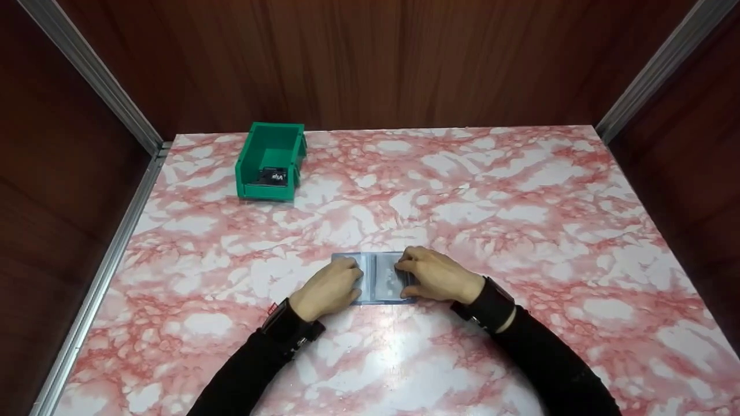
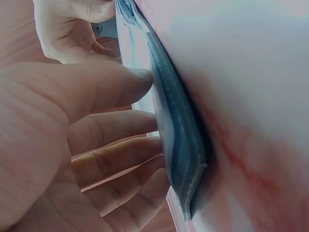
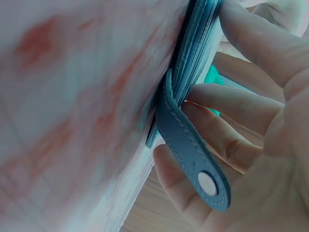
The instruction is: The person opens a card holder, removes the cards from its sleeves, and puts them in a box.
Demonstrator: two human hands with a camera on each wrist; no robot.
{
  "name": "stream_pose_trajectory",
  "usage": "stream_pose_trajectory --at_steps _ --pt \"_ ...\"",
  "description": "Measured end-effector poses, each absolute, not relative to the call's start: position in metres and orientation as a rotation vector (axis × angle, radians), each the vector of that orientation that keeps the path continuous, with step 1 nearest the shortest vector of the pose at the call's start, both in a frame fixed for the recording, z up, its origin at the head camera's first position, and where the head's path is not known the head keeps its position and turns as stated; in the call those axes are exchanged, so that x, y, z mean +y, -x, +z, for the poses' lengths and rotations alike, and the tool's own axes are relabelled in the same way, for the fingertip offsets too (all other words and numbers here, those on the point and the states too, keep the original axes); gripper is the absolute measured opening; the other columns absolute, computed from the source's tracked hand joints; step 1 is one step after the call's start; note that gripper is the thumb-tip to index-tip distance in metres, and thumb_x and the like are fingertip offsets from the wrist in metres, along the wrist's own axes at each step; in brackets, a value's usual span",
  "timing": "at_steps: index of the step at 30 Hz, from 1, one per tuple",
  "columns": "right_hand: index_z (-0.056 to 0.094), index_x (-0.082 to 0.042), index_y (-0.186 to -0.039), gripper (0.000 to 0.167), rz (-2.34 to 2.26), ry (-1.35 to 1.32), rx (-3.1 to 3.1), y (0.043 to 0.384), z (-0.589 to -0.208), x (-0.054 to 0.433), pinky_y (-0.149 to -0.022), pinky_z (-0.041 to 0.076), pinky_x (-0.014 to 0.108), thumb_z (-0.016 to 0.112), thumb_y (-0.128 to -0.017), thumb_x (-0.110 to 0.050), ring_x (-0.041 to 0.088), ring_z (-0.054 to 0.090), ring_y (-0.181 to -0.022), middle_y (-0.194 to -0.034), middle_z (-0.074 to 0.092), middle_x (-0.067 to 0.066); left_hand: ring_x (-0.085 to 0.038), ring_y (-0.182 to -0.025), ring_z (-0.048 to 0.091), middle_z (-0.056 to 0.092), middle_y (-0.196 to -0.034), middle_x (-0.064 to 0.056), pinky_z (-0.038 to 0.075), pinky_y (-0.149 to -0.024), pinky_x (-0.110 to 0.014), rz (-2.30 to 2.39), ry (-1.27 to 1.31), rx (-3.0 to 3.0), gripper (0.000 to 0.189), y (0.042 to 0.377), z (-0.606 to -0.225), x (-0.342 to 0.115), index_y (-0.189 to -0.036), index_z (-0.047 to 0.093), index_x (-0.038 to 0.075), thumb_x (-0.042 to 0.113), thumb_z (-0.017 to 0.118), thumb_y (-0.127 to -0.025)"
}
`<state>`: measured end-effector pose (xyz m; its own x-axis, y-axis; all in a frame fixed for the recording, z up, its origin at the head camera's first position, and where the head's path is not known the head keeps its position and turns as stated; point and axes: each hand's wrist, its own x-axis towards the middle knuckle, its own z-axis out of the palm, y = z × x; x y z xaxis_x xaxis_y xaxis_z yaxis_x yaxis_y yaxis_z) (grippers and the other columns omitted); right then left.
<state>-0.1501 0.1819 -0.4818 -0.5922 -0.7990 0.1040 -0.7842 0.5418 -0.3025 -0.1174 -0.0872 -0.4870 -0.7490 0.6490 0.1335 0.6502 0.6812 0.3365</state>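
A blue card holder with clear plastic sleeves lies spread on the tabletop between the two hands. My left hand rests its fingertips and thumb on the left side; in the left wrist view its fingers are nearly straight against the stitched cover. On the right side, my right hand holds the sleeve edges with bent fingers and thumb. The right wrist view shows stacked sleeve edges beside the fingers and a strap with a metal snap sticking out past them. The fingers partly hide both outer ends.
At the back left stands a green bin with a dark card-like item marked "Vip" inside. Brown wood-grain panels and metal rails bound the red-and-white marbled tabletop at the back and sides.
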Motion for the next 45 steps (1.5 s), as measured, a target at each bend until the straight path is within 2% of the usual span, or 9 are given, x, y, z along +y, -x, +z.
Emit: stream_pose_trajectory --at_steps 7,17,32,35,41,45 --pt "0.078 -0.001 -0.114 0.04 -0.486 1.453 2.731 0.15 -0.485 0.183 -0.08 0.057 0.038 0.092 -0.084 -0.023 0.024 0.064 -0.089 -0.1 0.063 0.008 -0.029 -0.087 0.06 0.064 -0.098 -0.017 0.057 -0.082 -0.041 -0.571 1.112 -2.877 0.014 0.117 -0.488 -0.087 -0.099 0.072 -0.008 0.003 0.076 -0.09" --pt "0.078 0.0 -0.116 0.037 -0.495 1.504 2.706 0.148 -0.484 0.181 -0.077 0.055 0.035 0.091 -0.085 -0.018 0.023 0.061 -0.087 -0.101 0.063 0.009 -0.029 -0.083 0.059 0.063 -0.094 -0.016 0.057 -0.079 -0.041 -0.583 1.143 -2.834 0.012 0.118 -0.49 -0.088 -0.095 0.071 -0.007 0.002 0.075 -0.087" --pt "0.078 0.001 -0.116 0.033 -0.532 1.525 2.667 0.147 -0.482 0.178 -0.078 0.056 0.035 0.087 -0.085 -0.008 0.024 0.063 -0.089 -0.101 0.064 0.01 -0.034 -0.095 0.066 0.067 -0.105 -0.019 0.058 -0.089 -0.044 -0.613 1.086 -2.87 0.02 0.115 -0.49 -0.089 -0.105 0.071 -0.009 0.004 0.077 -0.091" --pt "0.078 0.001 -0.116 0.034 -0.533 1.523 2.67 0.147 -0.482 0.178 -0.078 0.056 0.035 0.088 -0.085 -0.009 0.024 0.063 -0.088 -0.101 0.064 0.01 -0.035 -0.098 0.067 0.067 -0.106 -0.02 0.058 -0.09 -0.044 -0.616 1.072 -2.861 0.023 0.115 -0.489 -0.088 -0.108 0.07 -0.009 0.002 0.077 -0.09" --pt "0.078 0.001 -0.115 0.034 -0.542 1.525 2.676 0.147 -0.482 0.178 -0.079 0.056 0.036 0.089 -0.084 -0.01 0.025 0.064 -0.089 -0.101 0.064 0.01 -0.033 -0.093 0.068 0.067 -0.102 -0.018 0.06 -0.084 -0.04 -0.58 1.069 -2.711 0.021 0.111 -0.484 -0.083 -0.107 0.069 -0.009 -0.008 0.072 -0.086" --pt "0.078 0.001 -0.115 0.034 -0.54 1.524 2.679 0.147 -0.482 0.179 -0.079 0.056 0.036 0.089 -0.084 -0.01 0.025 0.064 -0.09 -0.101 0.064 0.01 -0.031 -0.096 0.067 0.068 -0.104 -0.016 0.06 -0.085 -0.037 -0.52 1.089 -2.59 0.025 0.108 -0.483 -0.077 -0.108 0.069 -0.008 -0.007 0.074 -0.083"
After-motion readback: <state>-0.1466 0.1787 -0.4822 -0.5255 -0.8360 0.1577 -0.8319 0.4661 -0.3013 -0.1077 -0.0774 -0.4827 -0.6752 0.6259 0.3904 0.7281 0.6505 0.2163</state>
